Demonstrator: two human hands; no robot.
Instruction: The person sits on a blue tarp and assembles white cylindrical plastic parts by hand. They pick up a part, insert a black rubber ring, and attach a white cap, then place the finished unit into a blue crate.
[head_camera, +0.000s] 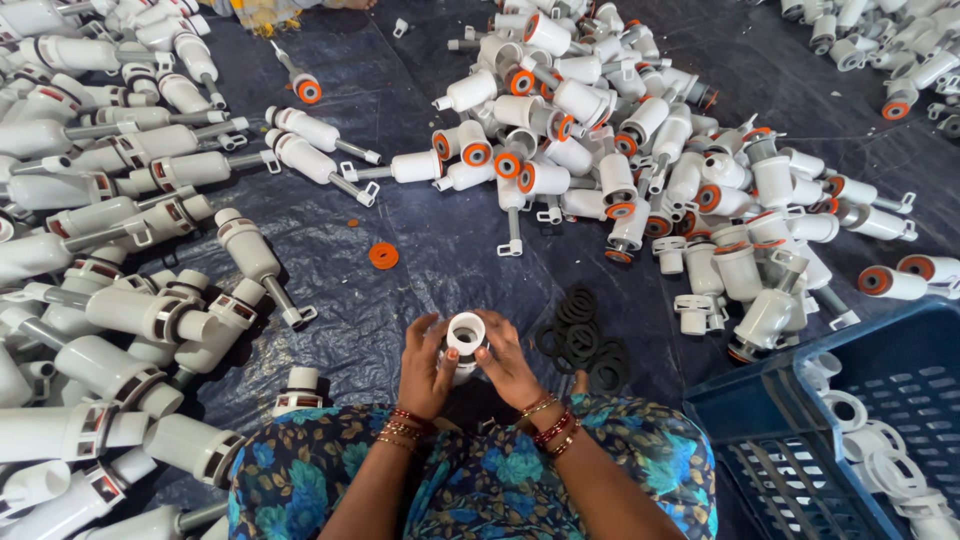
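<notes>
Both hands clasp a white plastic fitting at six o'clock: left hand, right hand. Black rubber rings lie at three o'clock; a blue crate lies beyond them.

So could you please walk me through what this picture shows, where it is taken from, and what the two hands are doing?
There is no machine here. The single picture comes from a camera worn on a person's head, looking down at their lap and hands. The person sits on a dark plastic sheet spread on the floor. The left hand and the right hand together hold a small white plastic ring-shaped fitting, its opening facing up. Just to the right of the hands lies a small heap of black rubber rings. Further out is a big pile of white plastic parts with orange caps, and on the left lie longer white assembled pieces. One loose orange disc lies alone on the sheet. At lower right stands a blue crate containing more white parts.
</notes>
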